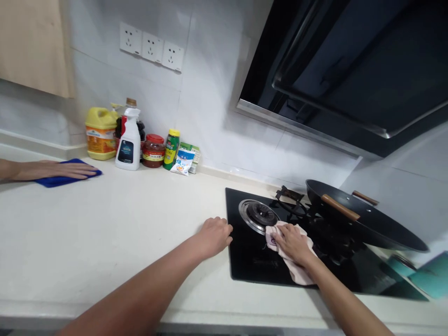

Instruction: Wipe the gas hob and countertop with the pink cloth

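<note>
My right hand [292, 243] presses a pale pink cloth [301, 273] onto the black glass gas cooktop [250, 261]. Its fingers lie over the folds, just in front of the left burner [261, 213] and its silver ring. Part of the cloth hangs toward the cooktop's front edge. My left hand [214, 237] rests at the cooktop's left edge with its fingers curled in, and nothing shows in it.
Another person's hand [66, 171] lies flat on a blue cloth [58, 181] at the far left. A spray bottle [128, 142], yellow jug [100, 135], red-lidded jar [153, 151] and packets line the wall. A wok [371, 214] sits on the cooktop under the range hood [336, 70].
</note>
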Demonstrator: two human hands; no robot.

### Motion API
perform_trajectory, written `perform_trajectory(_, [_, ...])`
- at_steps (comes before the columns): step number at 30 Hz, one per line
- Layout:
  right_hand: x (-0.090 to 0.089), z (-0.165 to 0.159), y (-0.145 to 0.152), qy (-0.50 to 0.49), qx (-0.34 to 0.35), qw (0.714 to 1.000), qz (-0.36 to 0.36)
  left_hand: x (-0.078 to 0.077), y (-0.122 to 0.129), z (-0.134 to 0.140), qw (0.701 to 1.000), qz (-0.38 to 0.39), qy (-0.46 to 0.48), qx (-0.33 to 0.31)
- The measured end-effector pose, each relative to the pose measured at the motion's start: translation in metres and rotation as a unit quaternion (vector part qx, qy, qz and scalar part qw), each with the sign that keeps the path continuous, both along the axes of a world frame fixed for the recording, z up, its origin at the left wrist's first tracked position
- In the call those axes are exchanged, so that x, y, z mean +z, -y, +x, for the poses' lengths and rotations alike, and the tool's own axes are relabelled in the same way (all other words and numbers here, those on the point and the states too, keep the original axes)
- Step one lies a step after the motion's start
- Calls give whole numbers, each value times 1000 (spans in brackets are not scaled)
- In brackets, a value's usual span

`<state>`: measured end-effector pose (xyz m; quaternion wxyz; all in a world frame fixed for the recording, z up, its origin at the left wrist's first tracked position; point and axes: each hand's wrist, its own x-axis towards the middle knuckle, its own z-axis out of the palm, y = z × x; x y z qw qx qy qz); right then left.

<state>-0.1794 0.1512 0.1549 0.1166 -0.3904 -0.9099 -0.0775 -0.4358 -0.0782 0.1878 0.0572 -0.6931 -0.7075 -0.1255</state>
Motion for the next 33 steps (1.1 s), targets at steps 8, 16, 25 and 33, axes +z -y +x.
perform_trajectory(8, [0,-6,-44,-15,60,998,12,-12,-7,-4,1000,18,-11,-8])
perform_trajectory(16, [8,-7,-78,-55,47,996,-52,-10,-7,-1,1000,9,-18,-13])
perform_trajectory(25, [5,-18,-107,-81,-13,996,-18,-12,-9,1,1000,7,-20,-16])
perform_trajectory(33, [17,-43,-122,-76,-5,997,-34,-15,-5,1,998,15,-44,-41])
